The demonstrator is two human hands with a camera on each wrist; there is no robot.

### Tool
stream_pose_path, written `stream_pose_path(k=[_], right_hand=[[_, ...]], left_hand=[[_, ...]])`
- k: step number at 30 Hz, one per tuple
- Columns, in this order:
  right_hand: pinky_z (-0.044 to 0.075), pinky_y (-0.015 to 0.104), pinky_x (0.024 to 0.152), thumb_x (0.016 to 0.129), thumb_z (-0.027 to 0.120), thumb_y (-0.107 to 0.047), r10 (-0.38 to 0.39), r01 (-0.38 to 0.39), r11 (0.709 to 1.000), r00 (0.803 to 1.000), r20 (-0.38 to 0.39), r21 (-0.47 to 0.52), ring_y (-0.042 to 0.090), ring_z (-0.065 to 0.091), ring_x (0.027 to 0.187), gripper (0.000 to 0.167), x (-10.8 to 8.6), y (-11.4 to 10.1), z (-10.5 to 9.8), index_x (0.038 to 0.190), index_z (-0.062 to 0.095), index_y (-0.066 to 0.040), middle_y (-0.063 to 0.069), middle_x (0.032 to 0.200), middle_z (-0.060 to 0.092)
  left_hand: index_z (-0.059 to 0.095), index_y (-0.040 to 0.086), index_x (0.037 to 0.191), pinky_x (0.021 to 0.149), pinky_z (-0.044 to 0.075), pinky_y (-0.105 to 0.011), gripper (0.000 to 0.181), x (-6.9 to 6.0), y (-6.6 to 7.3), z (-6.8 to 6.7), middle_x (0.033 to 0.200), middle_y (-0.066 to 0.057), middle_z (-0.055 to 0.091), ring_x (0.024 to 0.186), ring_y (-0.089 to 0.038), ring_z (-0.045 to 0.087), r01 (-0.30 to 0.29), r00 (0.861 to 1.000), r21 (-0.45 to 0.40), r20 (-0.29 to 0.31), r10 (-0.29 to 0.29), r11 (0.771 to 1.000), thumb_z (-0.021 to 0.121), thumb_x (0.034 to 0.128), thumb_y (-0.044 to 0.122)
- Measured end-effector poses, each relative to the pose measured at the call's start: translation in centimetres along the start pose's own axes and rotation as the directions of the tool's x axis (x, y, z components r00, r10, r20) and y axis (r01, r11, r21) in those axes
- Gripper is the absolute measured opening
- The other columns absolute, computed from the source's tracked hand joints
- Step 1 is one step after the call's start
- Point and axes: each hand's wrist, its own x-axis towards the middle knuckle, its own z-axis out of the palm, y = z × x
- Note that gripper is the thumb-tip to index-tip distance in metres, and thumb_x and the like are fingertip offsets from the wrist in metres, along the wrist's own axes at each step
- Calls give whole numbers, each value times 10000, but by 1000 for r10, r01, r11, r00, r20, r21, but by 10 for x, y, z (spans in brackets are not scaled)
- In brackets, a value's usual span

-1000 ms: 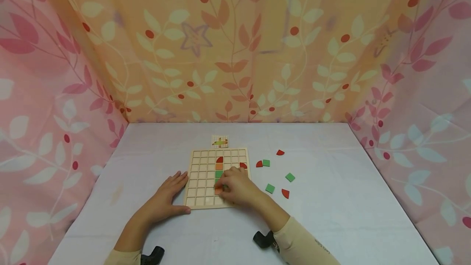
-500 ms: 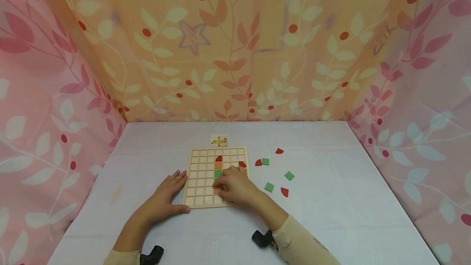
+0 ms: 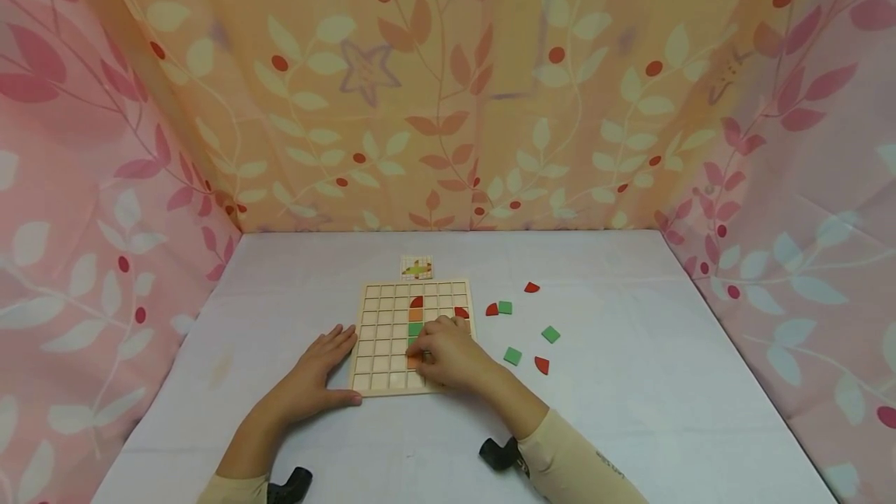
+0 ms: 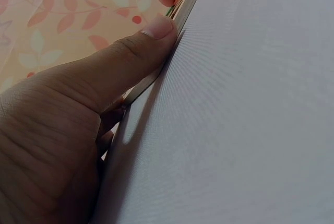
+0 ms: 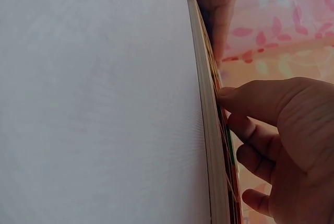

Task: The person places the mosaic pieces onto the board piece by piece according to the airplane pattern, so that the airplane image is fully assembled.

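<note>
Pale wooden square grid board (image 3: 378, 348) lies flat on the white cloth-covered table (image 3: 392, 449); one column carries, far to near, a red quarter-circle tile (image 3: 417, 302), orange square tile (image 3: 416, 315), green square tile (image 3: 415, 329) and, partly hidden, more green and orange; another red quarter-circle tile sits in the board's far right part. Right hand (image 3: 455, 352) over the column's near part, fingers bent, thumb and fingertips close together; cannot tell whether they pinch a tile. Left hand (image 3: 318, 379) touches the board's left edge, fingers straight, thumb spread apart at the near left corner; loose red quarter-circles (image 3: 542, 365) and green squares (image 3: 551, 334), three each, right of the board; small printed card (image 3: 416, 267) just beyond its far edge; floral curtain (image 3: 448, 138) behind.
</note>
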Motion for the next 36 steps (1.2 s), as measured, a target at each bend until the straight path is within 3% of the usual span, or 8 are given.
stream_pose_path(k=[6, 12, 17, 22, 29, 36], right_hand=[[366, 380, 945, 885, 773, -261, -17, 17, 1000, 1000, 17, -2, 100, 497, 1018, 228, 0, 0, -9, 1105, 799, -313, -159, 1013, 636], [397, 416, 1015, 890, 770, -257, -23, 23, 1000, 1000, -6, -8, 143, 543, 1106, 243, -4, 7, -41, 1131, 794, -258, -110, 1091, 686], [383, 473, 1076, 897, 764, -212, 0, 1, 1000, 998, -61, 13, 188, 561, 1148, 245, -22, 20, -77, 1142, 786, -207, -53, 1101, 713], [394, 482, 1075, 877, 791, -206, 41, -44, 999, 992, -119, -22, 182, 568, 1132, 260, -49, 42, -100, 1135, 779, -239, -84, 1096, 699], [369, 499, 1110, 870, 811, -210, 133, -134, 991, 983, -128, 3, 170, 581, 1149, 271, -84, 64, -112, 1133, 762, -254, -100, 1098, 679], [375, 490, 1063, 867, 805, -198, 218, -215, 976, 970, -108, 40, 190, 561, 1164, 256, -111, 77, -105, 1121, 784, -224, -106, 1080, 681]], left_hand=[[365, 72, 1591, 1266, 121, -560, 1150, 1, 0, -1, 1689, -45, 281, 1581, -330, 163, 0, 1000, -2, 0, 0, 1000, 870, 699, 593], [357, 80, 1596, 1281, 105, -516, 1170, 3, -2, 1, 1693, -38, 272, 1583, -321, 160, 8, 1000, 12, 1, -8, 1000, 849, 693, 638], [353, 91, 1599, 1275, 114, -541, 1183, 4, -3, 1, 1695, -23, 265, 1585, -311, 156, 20, 1000, 18, 4, -20, 1000, 845, 683, 655], [353, 102, 1601, 1270, 115, -556, 1182, 3, -2, 2, 1695, -19, 264, 1586, -310, 152, 29, 1000, 11, 10, -29, 1000, 844, 681, 660], [352, 106, 1602, 1286, 90, -496, 1183, 2, -3, 2, 1695, -17, 264, 1587, -308, 150, 24, 1000, 9, 3, -24, 1000, 830, 684, 678], [357, 105, 1600, 1278, 106, -526, 1187, 2, -3, 4, 1693, -17, 267, 1585, -308, 156, 22, 1000, 14, -5, -22, 1000, 833, 677, 679]])
